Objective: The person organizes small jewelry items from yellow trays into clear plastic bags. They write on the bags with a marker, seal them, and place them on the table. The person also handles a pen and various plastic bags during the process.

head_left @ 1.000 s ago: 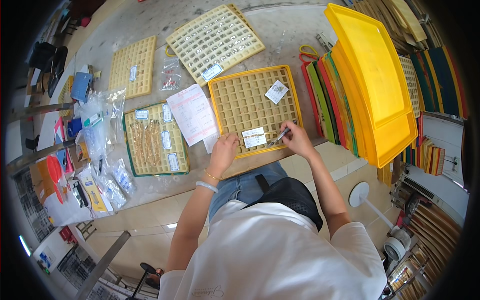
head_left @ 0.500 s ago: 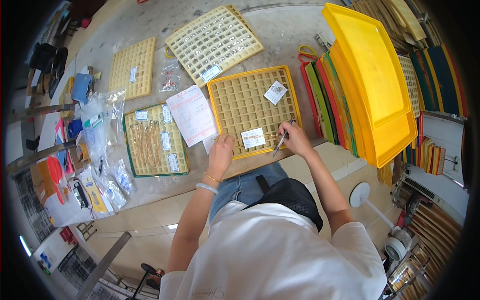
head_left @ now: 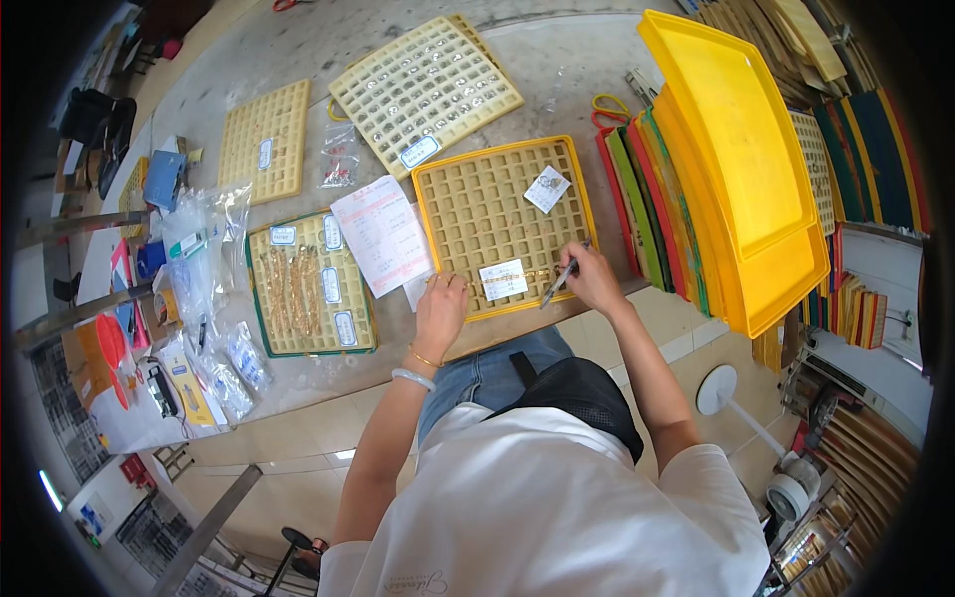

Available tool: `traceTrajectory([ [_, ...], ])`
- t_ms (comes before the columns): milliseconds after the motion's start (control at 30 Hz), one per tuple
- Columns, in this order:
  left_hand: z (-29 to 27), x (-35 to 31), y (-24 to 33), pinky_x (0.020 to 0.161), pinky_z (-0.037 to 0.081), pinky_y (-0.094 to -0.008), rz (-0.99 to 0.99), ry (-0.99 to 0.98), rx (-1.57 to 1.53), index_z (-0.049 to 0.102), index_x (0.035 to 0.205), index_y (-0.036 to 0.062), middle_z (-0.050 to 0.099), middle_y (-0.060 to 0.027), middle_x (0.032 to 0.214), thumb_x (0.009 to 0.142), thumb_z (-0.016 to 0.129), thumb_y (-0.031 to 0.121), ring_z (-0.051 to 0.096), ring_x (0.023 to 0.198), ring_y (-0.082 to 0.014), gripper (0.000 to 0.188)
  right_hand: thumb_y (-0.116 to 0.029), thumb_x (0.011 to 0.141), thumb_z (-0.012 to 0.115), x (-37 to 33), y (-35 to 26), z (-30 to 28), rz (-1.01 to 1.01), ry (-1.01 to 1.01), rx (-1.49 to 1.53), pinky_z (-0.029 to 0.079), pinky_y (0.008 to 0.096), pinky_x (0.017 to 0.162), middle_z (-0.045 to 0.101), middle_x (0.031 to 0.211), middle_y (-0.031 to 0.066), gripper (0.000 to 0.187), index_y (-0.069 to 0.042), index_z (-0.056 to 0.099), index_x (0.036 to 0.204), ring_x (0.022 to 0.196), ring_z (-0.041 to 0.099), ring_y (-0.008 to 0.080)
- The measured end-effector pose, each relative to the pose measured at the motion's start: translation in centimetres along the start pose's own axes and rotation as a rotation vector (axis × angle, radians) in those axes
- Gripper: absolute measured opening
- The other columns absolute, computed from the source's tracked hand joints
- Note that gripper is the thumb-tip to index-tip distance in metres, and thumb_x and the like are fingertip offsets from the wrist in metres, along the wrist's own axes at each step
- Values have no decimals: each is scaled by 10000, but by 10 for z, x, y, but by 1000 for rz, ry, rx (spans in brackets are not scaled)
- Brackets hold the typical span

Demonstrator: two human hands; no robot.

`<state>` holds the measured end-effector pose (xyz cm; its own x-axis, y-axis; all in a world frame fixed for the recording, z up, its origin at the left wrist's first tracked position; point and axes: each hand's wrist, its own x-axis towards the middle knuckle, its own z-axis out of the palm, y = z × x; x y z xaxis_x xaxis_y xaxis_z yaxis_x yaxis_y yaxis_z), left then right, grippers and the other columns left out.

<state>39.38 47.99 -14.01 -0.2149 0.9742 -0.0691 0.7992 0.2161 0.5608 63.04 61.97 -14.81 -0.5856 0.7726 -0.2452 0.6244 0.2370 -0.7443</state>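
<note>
Chain (head_left: 537, 274) is already stretching across the nearer white card (head_left: 505, 290) in the yellow tray (head_left: 477, 214), not yet lying free; my right hand (head_left: 594, 280) is clamping a pen (head_left: 556, 286); whether my left hand (head_left: 442, 308) is gripping, I cannot tell

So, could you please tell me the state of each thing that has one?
Yellow-rimmed tray, lying flat
Left fingers, bent at the tray's left edge, grip unclear
Right fingers, closed around a pen-like tool
Gold chain, extended across the white card
Green-rimmed tray, holding gold strands
Middle cream tray, loaded with silvery pieces
Large yellow tray, tilted
</note>
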Motion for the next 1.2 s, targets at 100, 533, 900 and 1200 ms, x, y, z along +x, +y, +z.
traceTrajectory([
  [100, 4, 2, -4, 699, 471, -384, -12, -5, 47, 596, 825, 32, 564, -119, 827, 761, 612, 63, 558, 813, -301, 73, 55, 677, 577, 3, 2, 0, -19, -8, -8, 427, 402, 653, 530, 759, 155, 214, -53, 460, 820, 757, 535, 356],
  [533, -9, -16, -7, 692, 468, -385, -140, 213, -65, 505, 1078, 46, 545, -147, 877, 781, 583, 36, 555, 813, -311, 307, -156, 834, 626, -8, -5, -9, -24, 370, 180, 410, 379, 621, 498, 714, 123, 253, -32, 406, 849, 667, 510, 270],
  [900, 15, -27, -23, 659, 471, -483, -407, -40, -227, 480, 1012, 5, 612, -221, 808, 818, 557, 107, 594, 767, -405, 232, -92, 824, 582, -6, 17, -2, 141, 363, -74, 388, 438, 605, 504, 743, 173, 187, -44, 407, 868, 729, 508, 390],
  [1200, 36, -36, -13, 686, 471, -469, -418, -19, -399, 482, 1052, 17, 621, -203, 825, 812, 563, 108, 590, 797, -394, 269, -52, 799, 580, 8, 15, -14, 134, 383, -163, 393, 447, 662, 529, 781, 185, 173, -27, 420, 860, 762, 515, 385],
])
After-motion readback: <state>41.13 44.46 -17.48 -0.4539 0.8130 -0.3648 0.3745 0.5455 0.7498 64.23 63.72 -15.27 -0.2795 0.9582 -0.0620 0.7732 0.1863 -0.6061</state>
